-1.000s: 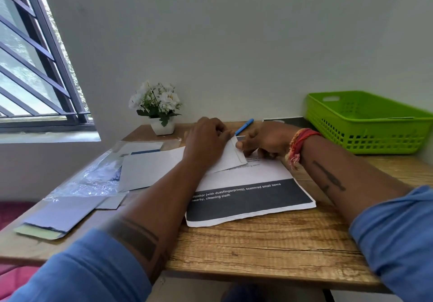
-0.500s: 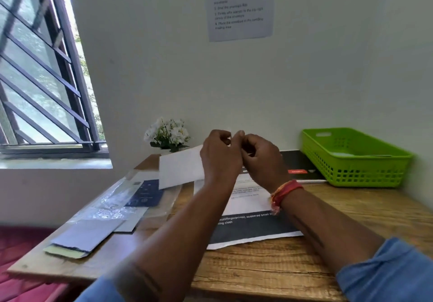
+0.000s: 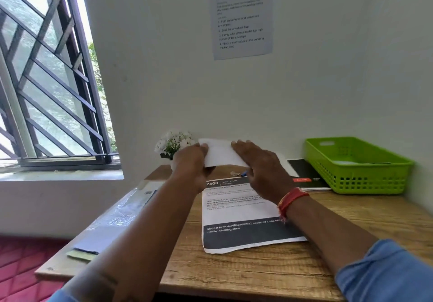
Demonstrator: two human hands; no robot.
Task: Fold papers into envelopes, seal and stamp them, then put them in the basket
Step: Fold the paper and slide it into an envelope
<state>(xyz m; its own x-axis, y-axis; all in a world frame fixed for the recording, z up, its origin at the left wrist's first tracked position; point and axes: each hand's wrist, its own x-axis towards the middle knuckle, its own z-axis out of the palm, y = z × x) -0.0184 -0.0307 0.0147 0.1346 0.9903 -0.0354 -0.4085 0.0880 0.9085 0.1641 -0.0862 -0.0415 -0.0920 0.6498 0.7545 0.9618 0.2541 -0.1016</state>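
White envelope (image 3: 221,153) held mid-frame above the wooden desk (image 3: 257,271) between left hand (image 3: 192,166) and right hand (image 3: 260,166), printed sheet (image 3: 236,212) below, green basket (image 3: 358,163) at right, window upper left

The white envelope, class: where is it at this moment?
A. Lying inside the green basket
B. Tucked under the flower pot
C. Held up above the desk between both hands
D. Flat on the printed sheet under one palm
C: the white envelope is lifted clear of the wooden desk, with the left hand at one end and the right hand at the other; the green basket stands off to the right.
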